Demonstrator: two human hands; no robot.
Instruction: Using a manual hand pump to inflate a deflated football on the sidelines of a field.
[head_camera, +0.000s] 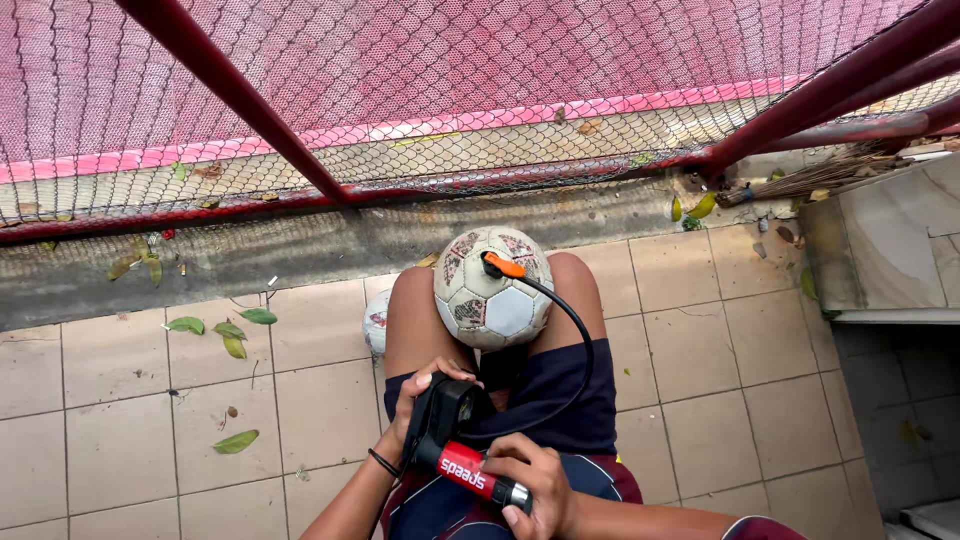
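A worn white football (492, 290) with faded patterned panels rests between my knees. An orange nozzle (502, 266) is plugged into its top, and a black hose (578, 340) loops from it down to a black-and-red hand pump (462, 445) over my lap. My left hand (422, 392), with a black band on the wrist, grips the pump's black head end. My right hand (535, 485) is closed around the red body and its silver tip. I sit in dark blue shorts on the tiled floor.
A second pale ball (376, 322) peeks out by my left thigh. Beige floor tiles (130, 420) carry scattered green leaves (236, 441). Ahead, a concrete kerb, dark red metal bars (240, 95) and black netting fence off a pink court. A stone block (890, 245) and a broom stand at right.
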